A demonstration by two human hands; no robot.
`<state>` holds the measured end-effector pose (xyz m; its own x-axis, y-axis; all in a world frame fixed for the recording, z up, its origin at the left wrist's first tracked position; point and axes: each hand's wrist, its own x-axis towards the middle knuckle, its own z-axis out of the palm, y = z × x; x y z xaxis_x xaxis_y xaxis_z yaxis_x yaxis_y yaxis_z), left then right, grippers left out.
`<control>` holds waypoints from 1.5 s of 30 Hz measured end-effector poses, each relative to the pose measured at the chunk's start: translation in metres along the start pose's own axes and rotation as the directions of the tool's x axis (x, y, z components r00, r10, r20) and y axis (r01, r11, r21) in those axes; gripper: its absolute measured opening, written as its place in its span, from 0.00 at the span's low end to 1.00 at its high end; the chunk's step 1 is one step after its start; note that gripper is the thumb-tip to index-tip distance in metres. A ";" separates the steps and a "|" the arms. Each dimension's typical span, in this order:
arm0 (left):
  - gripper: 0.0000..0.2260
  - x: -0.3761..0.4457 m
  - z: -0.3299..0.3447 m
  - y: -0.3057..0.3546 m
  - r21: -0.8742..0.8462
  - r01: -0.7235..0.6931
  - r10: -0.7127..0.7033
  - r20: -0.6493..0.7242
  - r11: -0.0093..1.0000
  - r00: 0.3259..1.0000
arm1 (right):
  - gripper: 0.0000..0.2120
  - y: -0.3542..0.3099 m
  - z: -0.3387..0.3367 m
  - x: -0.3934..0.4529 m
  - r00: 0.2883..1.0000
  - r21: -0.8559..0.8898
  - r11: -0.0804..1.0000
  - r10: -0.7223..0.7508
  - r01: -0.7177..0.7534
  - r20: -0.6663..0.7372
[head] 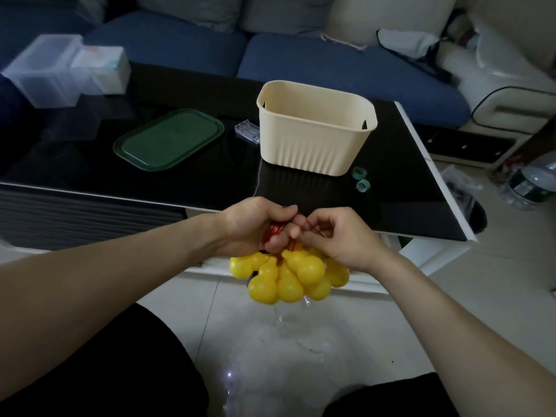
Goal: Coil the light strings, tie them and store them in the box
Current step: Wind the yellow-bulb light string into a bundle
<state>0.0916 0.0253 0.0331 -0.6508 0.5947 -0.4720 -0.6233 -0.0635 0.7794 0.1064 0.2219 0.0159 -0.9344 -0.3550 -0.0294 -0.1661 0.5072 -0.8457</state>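
Note:
A bunch of yellow gourd-shaped lights hangs below both hands, in front of the table's near edge. My left hand grips the gathered top of the light string, where red wire coils show between the fingers. My right hand pinches a thin red strand at the top of the bunch, touching the left fingers. A clear wire runs from the hands up across the table to a clear battery case. The cream ribbed box stands open on the black table, apart from the hands.
A green lid lies flat left of the box. Two small green tape rolls sit by the box's right corner. Clear containers stand at the far left. A blue sofa lies behind; a dark bin and a water jug stand at the right.

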 end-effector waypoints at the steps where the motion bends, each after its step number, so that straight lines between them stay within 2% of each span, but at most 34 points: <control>1: 0.15 0.000 -0.001 0.001 0.003 -0.006 0.006 -0.006 1.000 1.000 | 0.05 0.001 0.002 0.001 1.000 -0.007 1.000 -0.019 0.019 -0.006; 5: 0.15 -0.001 -0.005 0.005 0.065 0.014 -0.012 -0.027 0.998 1.000 | 0.04 -0.001 0.003 0.002 0.999 -0.092 0.995 -0.037 0.038 0.010; 9: 0.16 -0.002 -0.009 0.006 0.083 0.059 -0.050 -0.110 0.995 0.993 | 0.15 -0.003 -0.011 0.001 0.993 -0.169 0.980 0.113 -0.106 0.036; 13: 0.16 -0.002 -0.012 0.008 0.077 0.035 -0.020 -0.192 0.996 0.981 | 0.22 -0.005 -0.031 -0.005 0.966 -0.037 0.966 0.257 -0.256 0.036; 16: 0.18 0.000 -0.016 0.010 0.039 0.019 -0.007 -0.271 0.999 0.962 | 0.29 -0.002 -0.042 -0.007 0.925 -0.005 0.925 0.380 -0.380 0.015; 18: 0.18 0.000 -0.021 0.011 0.011 0.005 -0.002 -0.334 1.000 0.942 | 0.29 0.001 -0.049 -0.008 0.909 0.020 0.909 0.416 -0.416 -0.009; 20: 0.18 0.000 -0.024 0.011 -0.006 -0.005 0.002 -0.373 1.000 0.928 | 0.23 0.001 -0.054 -0.011 0.916 0.007 0.918 0.395 -0.396 -0.065; 23: 0.18 0.001 -0.023 0.008 -0.045 -0.008 -0.010 -0.386 0.999 0.923 | 0.16 -0.007 -0.051 -0.016 0.954 -0.151 0.944 0.278 -0.294 -0.116; 26: 0.18 0.002 -0.019 0.008 -0.098 -0.019 -0.020 -0.385 0.995 0.923 | 0.12 -0.017 -0.036 -0.016 0.982 -0.212 0.960 0.169 -0.184 -0.086; 29: 0.17 0.004 -0.015 0.010 -0.134 -0.045 -0.007 -0.363 0.990 0.932 | 0.08 -0.025 -0.020 -0.016 0.992 -0.290 0.949 0.121 -0.128 -0.041; 39: 0.17 0.006 0.003 0.010 -0.190 -0.104 0.049 -0.275 0.976 0.960 | 0.10 -0.040 0.011 -0.019 0.995 -0.447 0.894 0.038 0.008 0.094; 45: 0.17 0.007 0.005 0.005 -0.003 -0.087 0.081 -0.317 0.996 0.945 | 0.11 -0.045 0.015 -0.022 0.992 -0.395 0.918 0.017 0.033 0.123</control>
<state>0.0865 0.0333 0.0357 -0.8031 0.3029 -0.5132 -0.5657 -0.1169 0.8163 0.1394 0.1952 0.0464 -0.8914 -0.4398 -0.1094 -0.3074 0.7640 -0.5673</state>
